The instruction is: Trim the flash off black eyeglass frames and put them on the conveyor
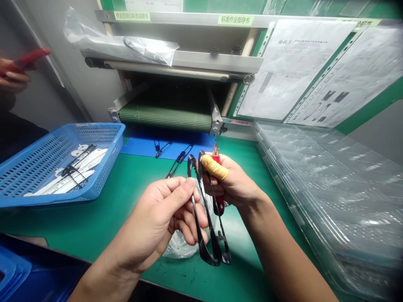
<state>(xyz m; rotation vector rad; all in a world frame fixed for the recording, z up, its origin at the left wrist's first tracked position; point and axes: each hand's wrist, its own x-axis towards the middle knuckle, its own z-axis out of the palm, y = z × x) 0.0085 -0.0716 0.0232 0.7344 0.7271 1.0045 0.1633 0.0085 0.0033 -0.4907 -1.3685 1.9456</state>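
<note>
My left hand (166, 214) is closed around a glossy black curved plastic part (201, 218), thumb pressed on its upper arm. My right hand (231, 182) is closed too, steadying the part's top while gripping a small red-handled knife (216, 156), whose blade points up. A yellow finger cot (213, 167) covers one right finger. Under the hands lies a crumpled clear plastic bag (181, 247) on the green mat (126, 197).
A blue basket (103, 176) at the left holds white and black parts. More black parts (178, 161) lie by the conveyor belt (166, 116). Stacked clear trays (330, 188) fill the right. Another person's hand (12, 77) holds a red object at far left.
</note>
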